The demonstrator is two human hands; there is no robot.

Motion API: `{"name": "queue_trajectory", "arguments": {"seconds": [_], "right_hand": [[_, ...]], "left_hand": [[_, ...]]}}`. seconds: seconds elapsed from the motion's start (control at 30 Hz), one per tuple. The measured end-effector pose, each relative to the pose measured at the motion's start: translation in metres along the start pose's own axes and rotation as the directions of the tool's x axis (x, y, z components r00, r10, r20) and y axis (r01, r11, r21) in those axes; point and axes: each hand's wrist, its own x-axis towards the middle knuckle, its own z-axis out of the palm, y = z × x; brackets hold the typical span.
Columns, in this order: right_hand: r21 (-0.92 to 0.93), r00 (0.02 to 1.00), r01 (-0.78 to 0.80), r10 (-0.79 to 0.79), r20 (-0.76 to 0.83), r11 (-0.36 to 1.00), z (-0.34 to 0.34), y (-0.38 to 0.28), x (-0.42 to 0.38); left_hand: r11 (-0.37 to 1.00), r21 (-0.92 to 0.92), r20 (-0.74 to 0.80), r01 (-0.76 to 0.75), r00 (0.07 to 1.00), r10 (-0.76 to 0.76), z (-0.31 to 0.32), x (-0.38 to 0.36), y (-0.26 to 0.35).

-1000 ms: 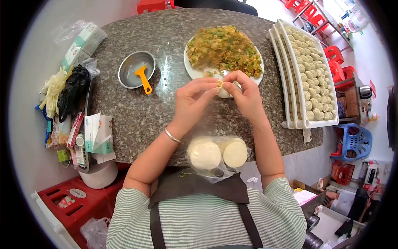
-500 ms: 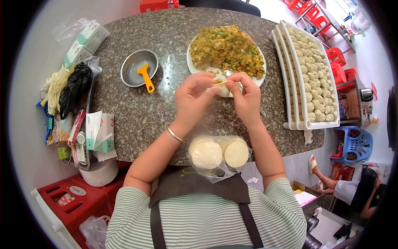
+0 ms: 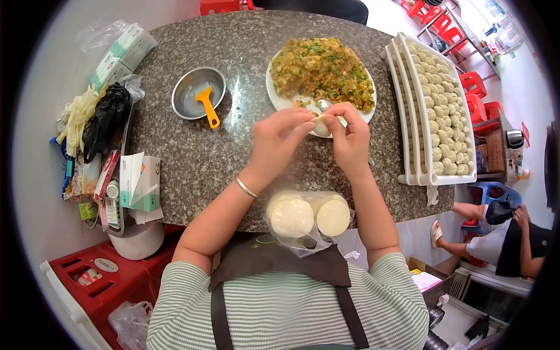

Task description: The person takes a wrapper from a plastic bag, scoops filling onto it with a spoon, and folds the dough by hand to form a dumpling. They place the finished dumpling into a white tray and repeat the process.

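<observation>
Between my fingertips, over the near rim of a white plate [image 3: 274,96], is a small pale dumpling [image 3: 320,126]. My left hand [image 3: 276,140] has its fingers closed on the dumpling's left side. Pinching its right side is my right hand [image 3: 349,137]. Chopped green and orange filling [image 3: 324,70] is heaped on the plate. A metal spoon [image 3: 324,105] lies partly hidden behind my right hand. Two stacks of round wrappers [image 3: 291,216] sit in clear plastic between my forearms, at the table's near edge.
A metal bowl [image 3: 189,96] with an orange-handled scraper [image 3: 207,108] is on the left of the granite table [image 3: 198,157]. Stacked white trays [image 3: 429,116] of dumplings stand at the right. Tissue boxes and bags line the left edge. Another person [image 3: 501,242] sits at lower right.
My fingers have shifted slightly around the dumpling, and my right fingertips are closer together. The seated person at lower right has moved and leans further into view, holding something black.
</observation>
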Motion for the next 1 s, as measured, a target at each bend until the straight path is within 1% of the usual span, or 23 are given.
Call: {"name": "queue_trajectory", "arguments": {"seconds": [0.03,0.07,0.1,0.17,0.2,0.23,0.27,0.33,0.37,0.4,0.47,0.53,0.57,0.7,0.73,0.77,0.8,0.83,0.87,0.9,0.93,0.97,1.0], "right_hand": [[0.002,0.998,-0.055,0.055,0.024,0.998,-0.002,0.001,0.001],[0.003,0.993,-0.11,0.11,0.049,0.994,-0.005,0.002,0.002],[0.002,0.993,-0.109,0.109,0.05,0.994,-0.008,0.001,0.004],[-0.027,0.973,-0.165,0.167,0.158,0.986,-0.013,-0.003,0.007],[-0.029,0.973,-0.167,0.169,0.157,0.986,-0.014,-0.003,0.007],[-0.036,0.979,-0.128,0.132,0.156,0.991,-0.014,-0.003,0.006],[-0.044,0.983,-0.089,0.095,0.156,0.995,-0.013,-0.004,0.006],[-0.061,0.989,-0.078,0.085,0.123,0.995,-0.01,-0.003,0.004],[-0.079,0.993,-0.067,0.074,0.091,0.995,-0.008,-0.004,0.003],[-0.078,0.993,-0.066,0.073,0.091,0.995,-0.007,-0.004,0.003],[-0.094,0.996,-0.053,0.059,0.069,0.994,-0.006,-0.005,0.003],[-0.1,0.995,-0.028,0.037,0.092,0.995,-0.007,-0.009,0.004],[-0.105,0.994,-0.006,0.018,0.112,0.994,-0.007,-0.011,0.004],[-0.095,0.998,-0.015,0.021,0.067,0.995,-0.003,-0.003,0.001],[-0.048,0.999,-0.044,0.045,0.024,0.998,-0.001,0.0,-0.001],[0.0,0.997,-0.069,0.069,-0.018,0.998,0.0,0.0,-0.001],[0.0,0.998,-0.069,0.069,-0.016,0.998,-0.001,0.0,-0.001],[0.005,0.993,-0.111,0.111,0.029,0.994,-0.003,0.0,0.0],[0.007,0.986,-0.153,0.153,0.073,0.988,-0.005,-0.001,0.001],[0.006,0.986,-0.153,0.152,0.074,0.988,-0.005,-0.002,0.002],[-0.012,0.991,-0.101,0.101,0.087,0.995,-0.005,-0.003,0.004],[-0.031,0.994,-0.048,0.051,0.1,0.998,-0.006,-0.004,0.006],[-0.032,0.994,-0.049,0.052,0.098,0.998,-0.007,-0.004,0.005]], "left_hand": [[1.0,-0.001,-0.001,-0.001,1.0,0.001,0.0,0.0,-0.001],[0.996,-0.066,0.022,0.055,0.998,-0.054,0.0,-0.001,-0.003],[0.985,-0.13,0.048,0.111,0.993,-0.106,0.0,-0.001,-0.004],[0.98,-0.158,0.053,0.121,0.992,-0.114,0.0,-0.002,-0.004],[0.974,-0.184,0.058,0.131,0.991,-0.122,0.001,-0.002,-0.004],[0.974,-0.185,0.06,0.132,0.991,-0.122,0.002,-0.003,-0.003],[0.979,-0.178,0.034,0.101,0.995,-0.096,0.003,-0.003,-0.001],[0.983,-0.169,0.008,0.069,0.998,-0.069,0.003,-0.003,0.0],[0.993,-0.104,0.029,0.065,0.998,-0.062,0.0,-0.002,-0.001],[0.998,-0.038,0.049,0.058,0.997,-0.057,-0.001,-0.002,-0.001],[0.997,-0.054,0.034,0.064,0.997,-0.062,0.0,-0.002,-0.002],[0.995,-0.07,0.019,0.071,0.997,-0.07,0.001,-0.002,-0.003],[0.997,-0.054,0.008,0.05,0.999,-0.05,0.001,-0.002,-0.004],[0.999,-0.044,0.011,0.005,1.0,-0.005,0.002,-0.001,-0.006],[0.999,-0.045,0.01,0.006,1.0,-0.005,0.002,-0.001,-0.004],[0.985,-0.142,0.013,0.097,0.995,-0.096,0.002,-0.001,0.0],[0.954,-0.236,0.025,0.186,0.982,-0.186,0.002,-0.001,0.003],[0.954,-0.237,0.023,0.186,0.982,-0.186,0.002,-0.001,0.0],[0.965,-0.214,0.019,0.149,0.989,-0.149,0.001,-0.002,-0.005],[0.975,-0.191,0.016,0.113,0.994,-0.111,0.0,-0.002,-0.006],[0.975,-0.192,0.016,0.113,0.994,-0.112,-0.001,-0.002,-0.007],[0.983,-0.167,0.023,0.078,0.997,-0.075,-0.002,-0.002,-0.006],[0.989,-0.141,0.032,0.042,0.999,-0.038,-0.002,-0.002,-0.006]]}}
